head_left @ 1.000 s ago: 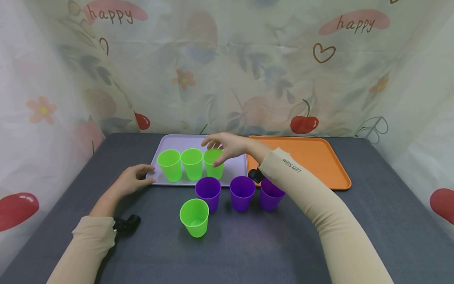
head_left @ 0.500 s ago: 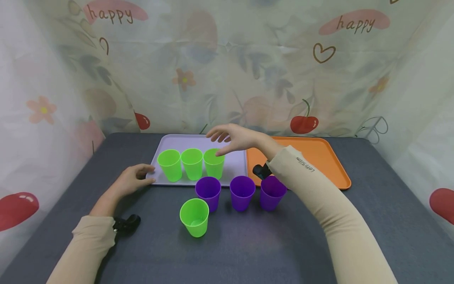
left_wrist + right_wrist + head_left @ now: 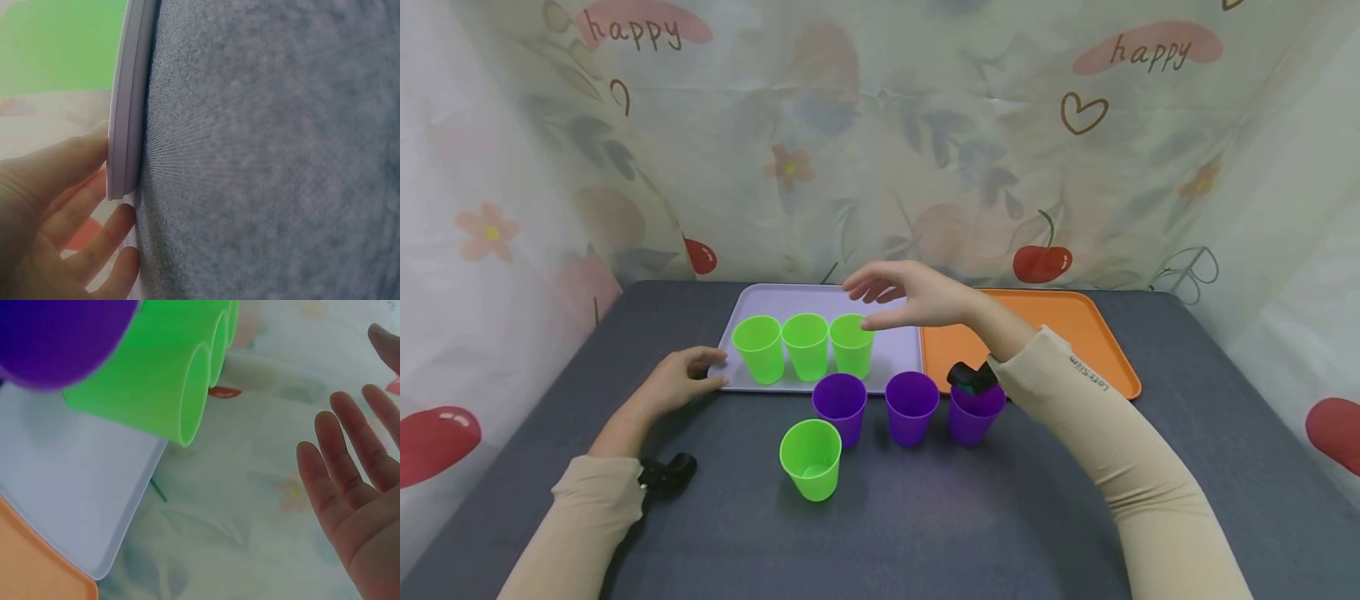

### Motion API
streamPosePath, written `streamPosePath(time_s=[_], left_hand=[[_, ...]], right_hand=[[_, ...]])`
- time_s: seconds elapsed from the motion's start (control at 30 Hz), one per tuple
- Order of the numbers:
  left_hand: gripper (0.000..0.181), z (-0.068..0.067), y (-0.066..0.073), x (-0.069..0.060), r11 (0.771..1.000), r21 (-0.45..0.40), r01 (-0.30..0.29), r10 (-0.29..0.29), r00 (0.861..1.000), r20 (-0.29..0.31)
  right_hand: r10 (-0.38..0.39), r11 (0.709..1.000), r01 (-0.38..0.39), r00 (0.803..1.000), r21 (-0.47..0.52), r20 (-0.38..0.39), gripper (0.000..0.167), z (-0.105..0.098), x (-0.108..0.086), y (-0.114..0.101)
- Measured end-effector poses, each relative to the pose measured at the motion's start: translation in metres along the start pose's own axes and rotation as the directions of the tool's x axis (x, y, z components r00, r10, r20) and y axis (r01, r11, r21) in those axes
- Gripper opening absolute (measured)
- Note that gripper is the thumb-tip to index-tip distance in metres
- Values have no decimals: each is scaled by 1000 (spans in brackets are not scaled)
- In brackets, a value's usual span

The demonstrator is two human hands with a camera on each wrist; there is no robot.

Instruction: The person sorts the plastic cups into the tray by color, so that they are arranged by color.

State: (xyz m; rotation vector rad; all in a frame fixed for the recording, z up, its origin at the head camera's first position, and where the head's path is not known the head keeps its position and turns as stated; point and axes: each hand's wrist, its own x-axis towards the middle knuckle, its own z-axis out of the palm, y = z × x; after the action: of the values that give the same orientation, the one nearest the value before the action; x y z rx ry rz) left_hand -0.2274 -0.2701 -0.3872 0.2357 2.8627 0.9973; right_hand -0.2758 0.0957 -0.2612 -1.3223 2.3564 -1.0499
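Observation:
My left hand (image 3: 677,382) touches the left end of a lilac tray (image 3: 895,358); in the left wrist view the thumb of that hand (image 3: 69,206) lies against the rim, other fingers relaxed by the corner. Three upright green cups stand side by side on the tray: left (image 3: 760,354), middle (image 3: 807,352) and right (image 3: 852,354). My right hand (image 3: 917,293) hovers empty above the tray's right part, fingers relaxed, thumb overlapping the right cup's rim in the head view. The right wrist view shows this hand (image 3: 362,494) apart from the green cups (image 3: 144,387).
An orange tray (image 3: 1067,350) adjoins the lilac one on the right. Three purple cups (image 3: 839,408) (image 3: 912,408) (image 3: 973,421) stand before the trays, and another green cup (image 3: 811,458) stands nearer on the dark table (image 3: 925,533). A patterned curtain (image 3: 880,150) hangs behind.
My right hand has moved up and to the right, away from the right green cup on the tray. My left hand and the cups have not moved.

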Motion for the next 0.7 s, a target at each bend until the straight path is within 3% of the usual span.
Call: streamPosePath(time_s=[0.27,0.7], left_hand=[[49,-1,0,0,1000,4,20,-20,1000,16],[49,-1,-2,0,1000,2,18,-18,999,26]], right_hand=[[-57,998,58,998,34,-41,47,12,-25,-11],[-116,990,116,993,81,-10,49,56,-46,-28]])
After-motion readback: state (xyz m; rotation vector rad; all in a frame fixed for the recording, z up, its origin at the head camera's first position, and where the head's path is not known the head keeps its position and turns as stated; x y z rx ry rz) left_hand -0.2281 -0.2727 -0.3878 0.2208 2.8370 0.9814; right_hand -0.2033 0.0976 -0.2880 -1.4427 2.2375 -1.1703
